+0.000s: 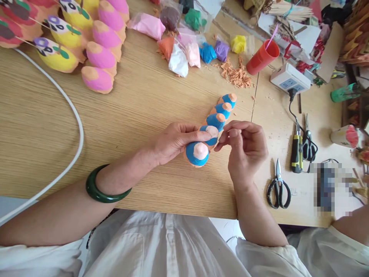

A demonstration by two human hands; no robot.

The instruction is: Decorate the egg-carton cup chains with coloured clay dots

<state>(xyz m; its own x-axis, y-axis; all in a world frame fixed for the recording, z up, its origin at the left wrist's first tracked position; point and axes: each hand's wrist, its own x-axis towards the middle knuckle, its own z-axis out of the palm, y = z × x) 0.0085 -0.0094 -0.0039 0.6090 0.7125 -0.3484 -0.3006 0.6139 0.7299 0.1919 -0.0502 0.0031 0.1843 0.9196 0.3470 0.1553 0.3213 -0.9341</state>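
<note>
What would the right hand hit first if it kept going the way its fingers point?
Probably the row of blue capped pieces, which the left hand holds ahead of the right hand; depth is unclear.

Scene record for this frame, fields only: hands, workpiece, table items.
left hand: holds blue-and-orange clay row at its near end, thumb on top
right hand: fingertips pinched beside the row; contents unclear
surface: wooden table
nearby: scissors, red cup, power strip
left wrist: green bangle
</note>
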